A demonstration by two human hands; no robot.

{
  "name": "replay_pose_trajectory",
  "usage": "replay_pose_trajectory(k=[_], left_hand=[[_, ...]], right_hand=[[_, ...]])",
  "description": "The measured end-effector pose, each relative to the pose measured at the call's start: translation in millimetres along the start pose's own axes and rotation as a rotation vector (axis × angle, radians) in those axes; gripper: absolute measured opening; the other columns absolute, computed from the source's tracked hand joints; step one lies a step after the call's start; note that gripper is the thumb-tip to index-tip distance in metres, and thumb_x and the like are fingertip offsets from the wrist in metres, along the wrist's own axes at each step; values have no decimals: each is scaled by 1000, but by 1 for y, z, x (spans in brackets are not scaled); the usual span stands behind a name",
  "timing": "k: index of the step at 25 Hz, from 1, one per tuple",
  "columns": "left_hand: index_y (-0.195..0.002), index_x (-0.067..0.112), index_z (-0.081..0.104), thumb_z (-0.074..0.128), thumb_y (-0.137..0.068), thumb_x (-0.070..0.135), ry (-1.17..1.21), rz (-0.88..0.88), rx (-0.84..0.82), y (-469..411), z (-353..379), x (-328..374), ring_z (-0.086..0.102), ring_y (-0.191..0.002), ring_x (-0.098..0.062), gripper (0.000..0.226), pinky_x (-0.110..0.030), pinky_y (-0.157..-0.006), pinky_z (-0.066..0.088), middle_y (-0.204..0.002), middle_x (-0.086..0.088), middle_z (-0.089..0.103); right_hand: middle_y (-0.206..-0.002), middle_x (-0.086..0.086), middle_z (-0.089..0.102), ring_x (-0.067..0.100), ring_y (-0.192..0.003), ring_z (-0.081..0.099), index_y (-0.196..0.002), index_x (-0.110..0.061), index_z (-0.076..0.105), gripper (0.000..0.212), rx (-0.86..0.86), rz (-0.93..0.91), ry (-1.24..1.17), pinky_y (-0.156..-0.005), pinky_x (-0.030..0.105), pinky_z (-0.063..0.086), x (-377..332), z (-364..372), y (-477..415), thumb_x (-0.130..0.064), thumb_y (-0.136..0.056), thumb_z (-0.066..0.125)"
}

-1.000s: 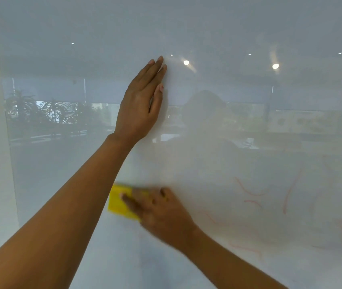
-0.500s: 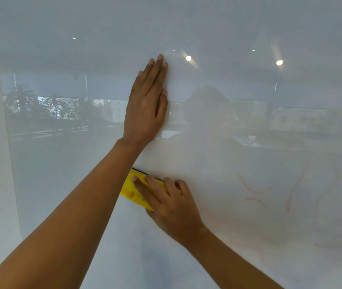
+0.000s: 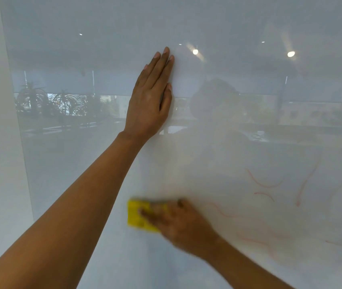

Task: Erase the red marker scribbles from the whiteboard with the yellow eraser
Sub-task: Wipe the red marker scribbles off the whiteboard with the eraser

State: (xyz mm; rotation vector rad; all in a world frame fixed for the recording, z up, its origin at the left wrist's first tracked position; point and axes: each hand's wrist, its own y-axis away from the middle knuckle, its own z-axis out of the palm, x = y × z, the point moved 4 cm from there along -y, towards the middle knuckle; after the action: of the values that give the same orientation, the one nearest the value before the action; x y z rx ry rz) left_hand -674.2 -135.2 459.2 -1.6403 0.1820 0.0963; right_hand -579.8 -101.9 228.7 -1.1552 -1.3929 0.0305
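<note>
My right hand (image 3: 184,224) gripped the eraser (image 3: 137,215); left hand (image 3: 149,101) lay flat, holding nothing. Red scribbles (image 3: 266,184) remained rightward on the whiteboard (image 3: 82,163).

Glossy, smooth, reflective whiteboard (image 3: 249,28)

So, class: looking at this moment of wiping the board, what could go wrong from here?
1. The right hand is wiping with the eraser left of the red marks, so they may be missed.
2. The left hand lies flat on the whiteboard and may smudge it.
</note>
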Motion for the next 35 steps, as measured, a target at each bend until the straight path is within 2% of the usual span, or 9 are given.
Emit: replay_pose_trajectory(k=[4, 7, 13, 17, 23, 25, 30, 33, 35], left_hand=[[-133, 2, 50, 40, -94, 5, 34, -18, 70, -8, -12, 1, 40, -133, -22, 41, -29, -113, 30, -142, -12, 47], [-127, 10, 59, 43, -94, 14, 81, -92, 75, -13, -24, -5, 46, -128, -14, 36, -18, -106, 34, -136, -3, 54], [-124, 8, 61, 43, -94, 13, 75, -96, 120, -9, -19, -1, 47, -128, -17, 35, -25, -107, 37, -135, -5, 55], [-122, 9, 62, 44, -93, 13, 32, -121, 169, -9, -16, 5, 49, -125, -17, 35, -24, -105, 37, -134, -3, 56], [-127, 10, 58, 40, -95, 16, 8, -160, 213, -13, -7, 14, 44, -128, -22, 37, -29, -107, 35, -139, -3, 51], [-129, 9, 56, 39, -95, 17, 8, -163, 218, -16, 0, 19, 41, -131, -24, 38, -27, -110, 30, -141, -5, 49], [-133, 8, 51, 38, -96, 18, 26, -144, 191, -27, 16, 39, 36, -135, -24, 41, -18, -111, 18, -145, -7, 44], [-134, 7, 50, 38, -96, 17, 30, -103, 177, -33, 22, 48, 35, -136, -24, 41, -19, -111, 17, -145, -8, 43], [-135, 8, 49, 38, -96, 17, 36, -113, 182, -35, 25, 51, 34, -137, -23, 41, -21, -112, 17, -146, -7, 43]], right_hand=[[-121, 4, 57, 25, -80, 45, -136, -21, 48, 57, 132, 275, 122, -67, 36, 33, 96, -43, -59, -30, -82, 62], [-120, 3, 57, 24, -81, 46, -137, -21, 48, 58, 114, 373, 143, -67, 37, 33, 98, -46, -64, -31, -81, 62], [-127, 5, 42, 27, -84, 46, -138, -20, 42, 58, 54, 246, 131, -70, 37, 34, 94, -50, -33, -31, -84, 57], [-123, 14, 55, 31, -90, 47, -135, -18, 43, 59, 294, 782, 330, -71, 39, 33, 186, -100, -8, -39, -82, 58], [-131, 10, 46, 31, -112, 47, -143, -18, 37, 67, 597, 1589, 442, -87, 37, 36, 264, -159, 39, -48, -84, 49], [-131, 13, 47, 34, -108, 48, -143, -16, 38, 66, 509, 1432, 462, -84, 38, 35, 253, -150, 25, -46, -86, 50], [-124, 11, 43, 32, -91, 48, -137, -15, 40, 56, 98, 667, 319, -73, 39, 36, 151, -100, 43, -39, -88, 54], [-122, 12, 48, 33, -91, 51, -135, -16, 42, 55, 68, 639, 349, -73, 40, 38, 158, -111, 81, -40, -88, 55], [-122, 20, 51, 34, -96, 47, -136, -12, 42, 57, 187, 882, 424, -77, 40, 36, 196, -134, 96, -41, -87, 53]])
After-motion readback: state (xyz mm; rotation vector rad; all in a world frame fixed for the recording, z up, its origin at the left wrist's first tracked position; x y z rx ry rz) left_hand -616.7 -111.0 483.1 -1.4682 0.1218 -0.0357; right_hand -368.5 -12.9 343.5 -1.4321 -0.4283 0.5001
